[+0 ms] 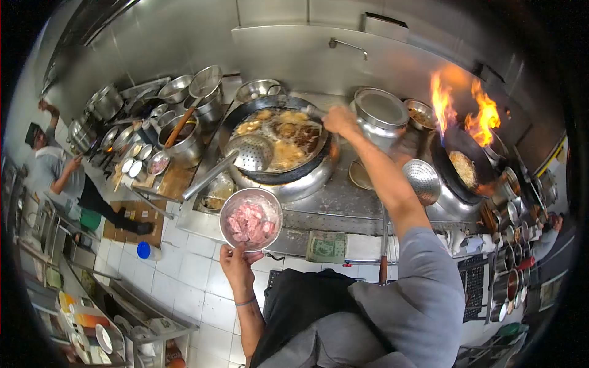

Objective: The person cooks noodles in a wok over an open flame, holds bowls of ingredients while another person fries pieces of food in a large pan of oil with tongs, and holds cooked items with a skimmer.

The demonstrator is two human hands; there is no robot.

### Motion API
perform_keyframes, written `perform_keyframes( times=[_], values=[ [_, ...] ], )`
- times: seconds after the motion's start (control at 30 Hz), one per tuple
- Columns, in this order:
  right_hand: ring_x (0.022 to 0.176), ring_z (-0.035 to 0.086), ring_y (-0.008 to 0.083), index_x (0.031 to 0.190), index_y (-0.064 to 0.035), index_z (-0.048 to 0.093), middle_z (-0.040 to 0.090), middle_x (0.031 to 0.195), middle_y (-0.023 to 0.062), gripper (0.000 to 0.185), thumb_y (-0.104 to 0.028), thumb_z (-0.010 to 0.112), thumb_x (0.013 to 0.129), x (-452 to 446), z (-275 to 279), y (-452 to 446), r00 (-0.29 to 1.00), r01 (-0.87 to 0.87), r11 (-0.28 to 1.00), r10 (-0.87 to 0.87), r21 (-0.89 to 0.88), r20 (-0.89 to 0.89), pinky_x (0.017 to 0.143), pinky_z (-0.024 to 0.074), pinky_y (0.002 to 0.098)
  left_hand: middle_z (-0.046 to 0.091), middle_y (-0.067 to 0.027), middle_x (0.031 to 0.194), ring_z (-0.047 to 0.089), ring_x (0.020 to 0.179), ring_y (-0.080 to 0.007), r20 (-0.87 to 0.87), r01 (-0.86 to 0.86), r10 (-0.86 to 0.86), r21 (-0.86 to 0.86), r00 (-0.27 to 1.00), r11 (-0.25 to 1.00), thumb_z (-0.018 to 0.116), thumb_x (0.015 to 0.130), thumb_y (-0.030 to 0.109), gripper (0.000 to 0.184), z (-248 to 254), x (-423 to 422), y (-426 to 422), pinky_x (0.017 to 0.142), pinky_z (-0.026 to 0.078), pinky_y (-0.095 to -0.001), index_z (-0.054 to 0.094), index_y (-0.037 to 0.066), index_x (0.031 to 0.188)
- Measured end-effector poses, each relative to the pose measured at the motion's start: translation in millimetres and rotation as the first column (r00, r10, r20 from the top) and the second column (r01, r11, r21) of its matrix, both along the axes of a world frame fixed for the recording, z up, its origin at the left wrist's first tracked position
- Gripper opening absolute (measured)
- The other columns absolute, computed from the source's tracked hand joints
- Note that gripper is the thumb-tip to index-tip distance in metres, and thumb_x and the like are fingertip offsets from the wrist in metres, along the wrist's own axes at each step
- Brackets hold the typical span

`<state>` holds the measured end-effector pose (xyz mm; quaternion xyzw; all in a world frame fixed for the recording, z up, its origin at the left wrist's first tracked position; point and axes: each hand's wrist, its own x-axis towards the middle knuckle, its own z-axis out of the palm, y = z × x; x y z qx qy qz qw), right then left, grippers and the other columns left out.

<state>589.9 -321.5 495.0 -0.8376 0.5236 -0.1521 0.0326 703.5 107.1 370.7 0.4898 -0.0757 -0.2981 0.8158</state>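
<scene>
My left hand (240, 265) grips the rim of a metal bowl (228, 199) from below. Pieces of raw pink meat (250, 222) lie inside it. My right hand (341, 121) reaches over the right rim of a large wok (228, 126), its fingers closed. A blurred pale shape shows at its fingertips, and I cannot make out what it is. Browned pieces of food (288, 130) bubble in oil in the wok. A perforated skimmer (251, 153) rests across the wok's left side, its handle pointing toward the front left.
Flames (481, 113) rise around a second wok (451, 132) on the right. A perforated ladle (422, 182) and a lidded pot (381, 109) stand between the woks. A steel pot (187, 147) is at the left. A person (55, 165) stands far left; another is partly visible far right.
</scene>
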Motion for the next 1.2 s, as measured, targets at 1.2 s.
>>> perform_keyframes(
  times=[1.2],
  values=[
    [0.095, 0.067, 0.038, 0.099, -0.0056, 0.072, 0.07, 0.098, 0.0207, 0.028, -0.029, 0.068, 0.084, 61.4, -6.9, 13.9, 0.97, -0.175, 0.973, 0.143, -0.153, -0.199, 0.08, 0.0529, 0.0467, 0.058, -0.0136, 0.072, 0.066, 0.051, -0.0276, -0.006, 0.02, -0.019, 0.067, 1.0, 0.998, 0.054, 0.087, -0.004, 0.016, -8.9, 18.0, -22.2, 0.046, 0.061, -0.0379, 0.039, 0.003, 0.083]
  ],
)
